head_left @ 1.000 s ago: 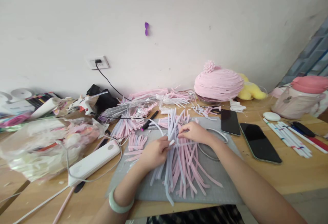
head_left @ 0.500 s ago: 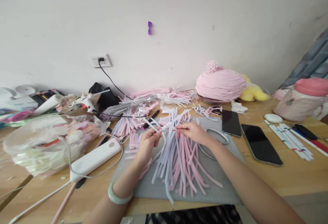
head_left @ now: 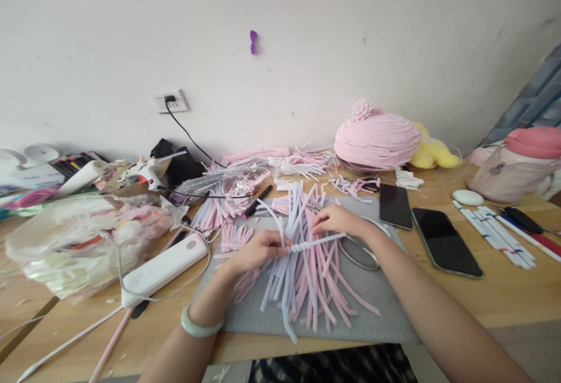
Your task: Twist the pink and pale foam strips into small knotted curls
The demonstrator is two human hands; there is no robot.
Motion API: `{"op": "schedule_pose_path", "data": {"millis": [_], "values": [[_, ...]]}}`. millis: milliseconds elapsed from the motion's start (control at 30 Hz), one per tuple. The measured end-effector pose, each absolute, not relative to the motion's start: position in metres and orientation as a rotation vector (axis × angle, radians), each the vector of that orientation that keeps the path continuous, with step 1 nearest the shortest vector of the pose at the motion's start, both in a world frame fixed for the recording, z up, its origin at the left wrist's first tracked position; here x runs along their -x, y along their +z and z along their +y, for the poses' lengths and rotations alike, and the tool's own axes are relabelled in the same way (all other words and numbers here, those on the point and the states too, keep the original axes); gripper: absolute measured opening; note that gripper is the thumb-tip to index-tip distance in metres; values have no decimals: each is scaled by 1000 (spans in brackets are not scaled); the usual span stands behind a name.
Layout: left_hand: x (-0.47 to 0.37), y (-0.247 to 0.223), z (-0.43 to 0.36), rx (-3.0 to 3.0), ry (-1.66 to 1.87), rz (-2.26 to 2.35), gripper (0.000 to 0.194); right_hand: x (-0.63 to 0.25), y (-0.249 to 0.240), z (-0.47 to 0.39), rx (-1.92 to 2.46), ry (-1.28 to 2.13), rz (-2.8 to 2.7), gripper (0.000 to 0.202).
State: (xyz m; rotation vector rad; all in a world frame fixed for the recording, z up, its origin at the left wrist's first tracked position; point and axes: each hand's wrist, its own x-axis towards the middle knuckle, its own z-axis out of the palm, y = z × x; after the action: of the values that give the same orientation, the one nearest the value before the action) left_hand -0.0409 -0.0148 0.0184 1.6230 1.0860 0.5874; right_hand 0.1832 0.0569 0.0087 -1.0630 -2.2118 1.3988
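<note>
My left hand [head_left: 259, 251] pinches the left end of a twisted lilac-white pipe cleaner [head_left: 302, 247], which lies across a bundle of lilac pipe cleaners [head_left: 284, 289]. Its straight tail points right, passing under my right hand [head_left: 335, 222]. The fingers of that hand are drawn together above the twist, by the upper part of the pink pipe cleaners [head_left: 337, 295]; what lies between their tips cannot be made out. Both colours fan out toward me over a grey cutting mat [head_left: 372, 313]. A pair of scissors [head_left: 359, 254] lies under my right forearm.
Two phones [head_left: 445, 242] and several markers [head_left: 495, 237] lie to the right. Behind stands a pink yarn-like dome [head_left: 377, 140]. On the left are a white power strip [head_left: 164, 269] with cords, a plastic bag [head_left: 87, 242] and a glue gun [head_left: 151, 173].
Both hands have come lower, toward me, with the twist. My right hand has let go of the twist's right side, and the tail now sticks out to the right.
</note>
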Motion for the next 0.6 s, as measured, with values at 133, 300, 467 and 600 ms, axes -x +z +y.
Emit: {"op": "schedule_pose_path", "data": {"millis": [133,300,467,600], "values": [[42,12,-13,-1787,462,1103,17,-178,5,54,1131,1358,-2307,12],[40,9,-11,-1661,555,1188,12,-161,5,41,1314,770,-2247,9],[36,8,-11,-1109,760,1181,11,-153,4,34,1108,319,-2074,9],[39,4,-8,-842,718,1044,15,-153,1,32,904,57,-2031,10]]}}
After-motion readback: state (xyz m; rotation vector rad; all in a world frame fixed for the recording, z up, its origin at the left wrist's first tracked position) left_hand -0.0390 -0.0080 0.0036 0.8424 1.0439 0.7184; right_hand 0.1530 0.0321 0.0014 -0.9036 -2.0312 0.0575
